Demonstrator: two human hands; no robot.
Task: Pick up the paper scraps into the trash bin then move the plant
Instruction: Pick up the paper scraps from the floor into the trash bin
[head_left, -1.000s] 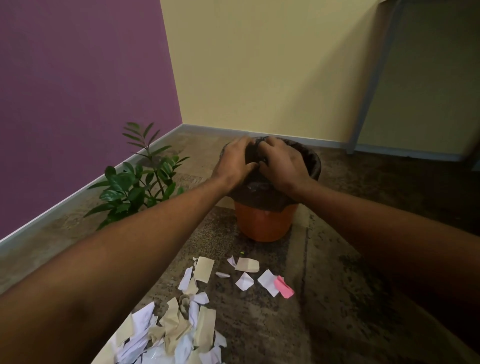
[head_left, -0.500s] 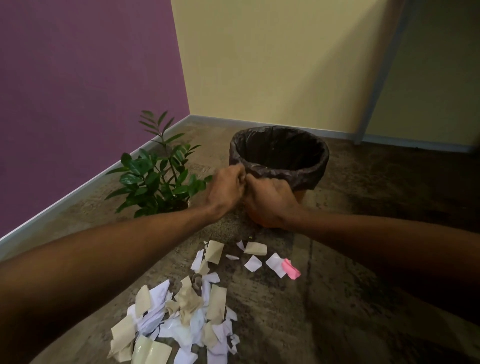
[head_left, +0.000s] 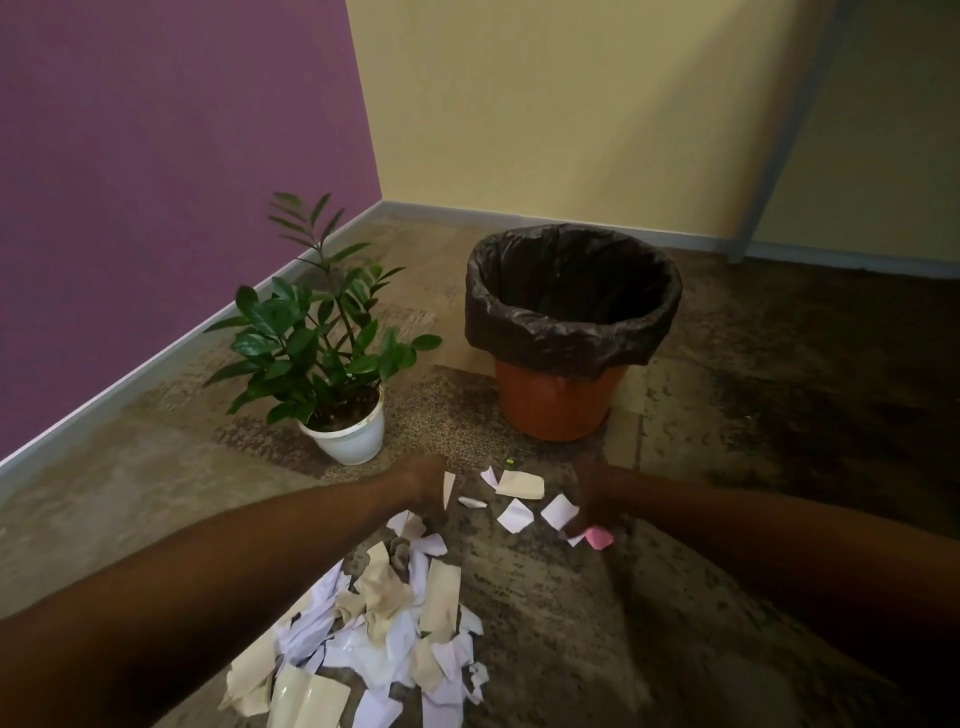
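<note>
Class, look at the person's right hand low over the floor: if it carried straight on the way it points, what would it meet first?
Probably the small pink paper scrap at the right hand's fingertips, beside a white scrap; contact is unclear.

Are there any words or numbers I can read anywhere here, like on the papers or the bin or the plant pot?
No text can be read anywhere in this view.
Paper scraps: white and beige, no readable print.
Pink scrap: blank as far as can be seen.
Trash bin and its black liner: no label or brand.
White plant pot: plain, no marking.
Walls: no signs.
</note>
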